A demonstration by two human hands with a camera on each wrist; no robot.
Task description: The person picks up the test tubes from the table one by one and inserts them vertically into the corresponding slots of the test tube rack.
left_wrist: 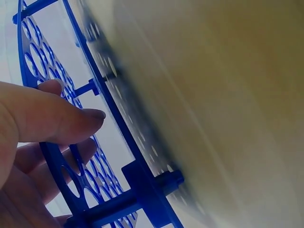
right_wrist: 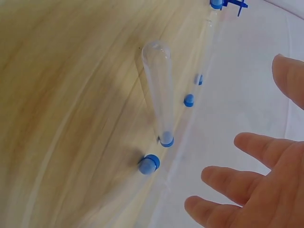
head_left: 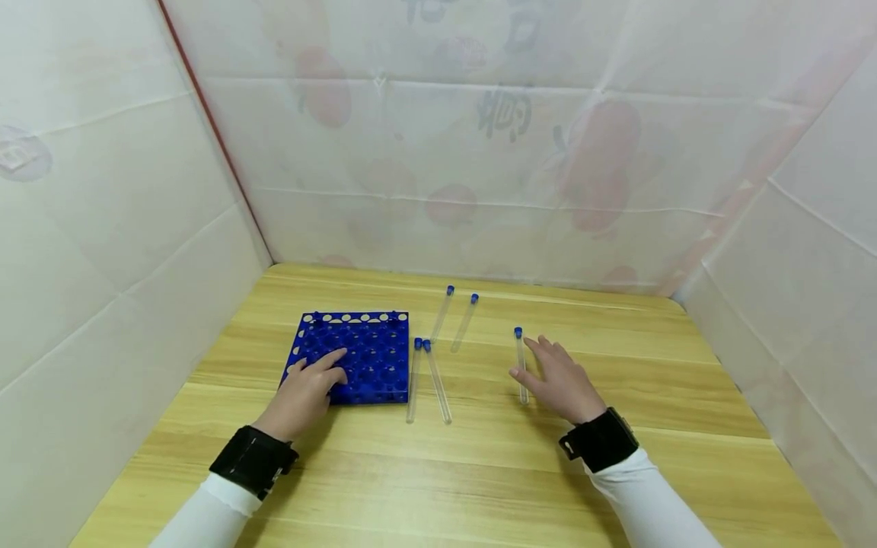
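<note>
Resting on the blue tube rack (head_left: 356, 354), my left hand (head_left: 308, 392) lies with its grip relaxed, fingers laid over the rack's near left holes and curled round nothing; the left wrist view shows a fingertip (left_wrist: 90, 116) against the perforated top plate. My right hand (head_left: 558, 380) lies flat on the worktop (head_left: 479, 472), its grip apart with fingers spread, the capped tube (head_left: 521, 365) touching or just beside its index finger at 9 o'clock of the hand. That tube lies lengthwise, blue cap toward 12 o'clock. Between tube and rack lie two more tubes (head_left: 428, 380), side by side just off the rack's right edge, caps at 12 o'clock. At 12 o'clock of these, two further tubes (head_left: 455, 320) lie slightly tilted, near the white back wall (head_left: 479, 152). White sleeves and black wrist straps cover both forearms.
</note>
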